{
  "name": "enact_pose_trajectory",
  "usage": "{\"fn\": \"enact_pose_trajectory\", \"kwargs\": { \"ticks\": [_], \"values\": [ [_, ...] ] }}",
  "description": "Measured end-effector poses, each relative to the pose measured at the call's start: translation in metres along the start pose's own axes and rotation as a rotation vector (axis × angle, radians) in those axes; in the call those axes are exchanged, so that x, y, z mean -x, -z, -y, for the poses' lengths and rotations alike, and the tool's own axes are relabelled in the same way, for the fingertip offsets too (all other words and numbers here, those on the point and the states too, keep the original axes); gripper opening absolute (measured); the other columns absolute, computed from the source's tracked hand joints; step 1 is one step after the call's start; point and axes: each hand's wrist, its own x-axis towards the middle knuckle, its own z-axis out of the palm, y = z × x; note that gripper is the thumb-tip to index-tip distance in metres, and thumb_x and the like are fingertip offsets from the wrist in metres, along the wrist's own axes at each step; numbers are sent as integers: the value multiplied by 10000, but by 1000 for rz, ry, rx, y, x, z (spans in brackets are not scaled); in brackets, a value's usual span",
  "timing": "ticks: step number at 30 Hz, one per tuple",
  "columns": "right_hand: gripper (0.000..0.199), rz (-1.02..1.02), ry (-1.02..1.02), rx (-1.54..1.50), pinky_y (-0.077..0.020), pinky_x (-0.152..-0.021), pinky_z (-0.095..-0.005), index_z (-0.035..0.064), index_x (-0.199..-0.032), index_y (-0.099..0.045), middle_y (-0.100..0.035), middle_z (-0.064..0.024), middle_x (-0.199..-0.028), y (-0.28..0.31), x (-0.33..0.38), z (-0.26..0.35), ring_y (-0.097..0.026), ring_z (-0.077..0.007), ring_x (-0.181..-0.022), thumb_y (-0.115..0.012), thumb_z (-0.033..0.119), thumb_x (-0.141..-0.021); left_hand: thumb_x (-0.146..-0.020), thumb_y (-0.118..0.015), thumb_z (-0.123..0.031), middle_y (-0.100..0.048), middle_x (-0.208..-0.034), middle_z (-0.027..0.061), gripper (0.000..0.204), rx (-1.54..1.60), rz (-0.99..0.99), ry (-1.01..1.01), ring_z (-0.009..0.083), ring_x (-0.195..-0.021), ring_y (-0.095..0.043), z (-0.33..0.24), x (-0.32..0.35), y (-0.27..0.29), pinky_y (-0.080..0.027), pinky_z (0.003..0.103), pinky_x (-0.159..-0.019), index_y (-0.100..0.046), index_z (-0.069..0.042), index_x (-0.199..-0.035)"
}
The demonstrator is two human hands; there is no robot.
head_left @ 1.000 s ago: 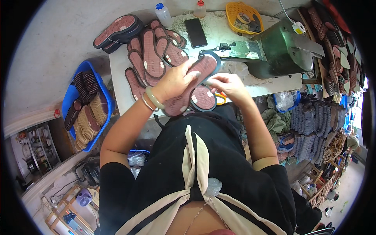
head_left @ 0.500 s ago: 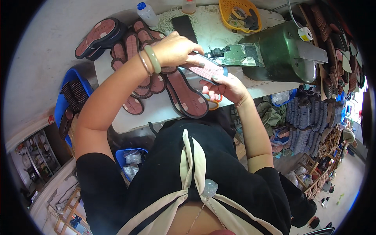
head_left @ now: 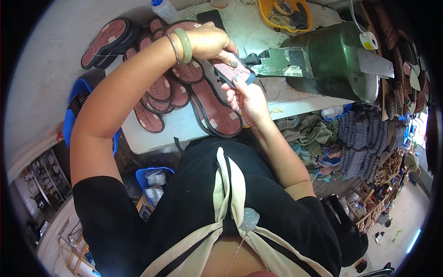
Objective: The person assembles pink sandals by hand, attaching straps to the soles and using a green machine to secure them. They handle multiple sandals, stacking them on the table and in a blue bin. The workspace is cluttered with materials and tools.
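Both my hands are on a shoe sole (head_left: 234,71) with a pink top and a dark rim, held against the working end of a green sewing machine (head_left: 318,60). My left hand (head_left: 210,45), wearing bangles, reaches over from the far side with its fingers closed on the sole. My right hand (head_left: 251,99) pinches the near end, thumb on top and fingers curled beneath. Beside it lies a pair of pink soles with dark rims (head_left: 217,108). More pink soles (head_left: 159,87) are piled under and beyond my left forearm, partly hidden by it.
A phone (head_left: 210,17) lies near tangled pale thread at the back, by a blue-capped bottle (head_left: 165,11). At the far edge stands a yellow basket (head_left: 264,17). Blue bins (head_left: 76,90) flank the table's left side. Stacked shoe parts (head_left: 355,134) fill the right.
My hands and the sole have shifted left, and the sole is turned more steeply. My right hand has come closer to the left one. Orange scissors handles beside it are now mostly hidden.
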Motion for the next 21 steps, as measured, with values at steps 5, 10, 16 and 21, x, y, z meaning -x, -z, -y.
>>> {"fn": "enact_pose_trajectory", "kwargs": {
  "ticks": [5,10,16,21],
  "values": [
    [392,-58,14,65,-376,-434,-180,-46,-916,-660,-614,-23,-642,1,-4,3,-513,-63,-466,-529,316,-987,-876,-623,-393,-704,-967,133,356,37,-26,53,335,-897,-654,-7,7,0,-486,412,-836,-686,-130,-1107],
    [403,-58,-32,89,-380,-426,-175,-41,-885,-669,-624,-21,-631,8,-8,8,-518,-59,-453,-556,335,-973,-907,-570,-426,-693,-954,159,398,79,-82,179,352,-905,-646,-16,22,-8,-487,439,-821,-668,-116,-1136],
    [408,-23,-39,163,-397,-412,-175,-43,-855,-658,-647,-63,-640,17,-9,20,-542,-74,-446,-539,327,-978,-926,-555,-373,-688,-927,175,390,226,-147,288,348,-883,-660,-31,33,-21,-500,425,-789,-622,-128,-1222],
    [362,-29,-29,317,-408,-444,-195,-28,-873,-668,-682,-93,-702,21,-10,25,-581,-95,-489,-578,313,-954,-933,-550,-340,-676,-1031,200,417,346,-189,399,357,-966,-651,-47,40,-29,-495,407,-852,-576,-113,-1281]
  ]
}}
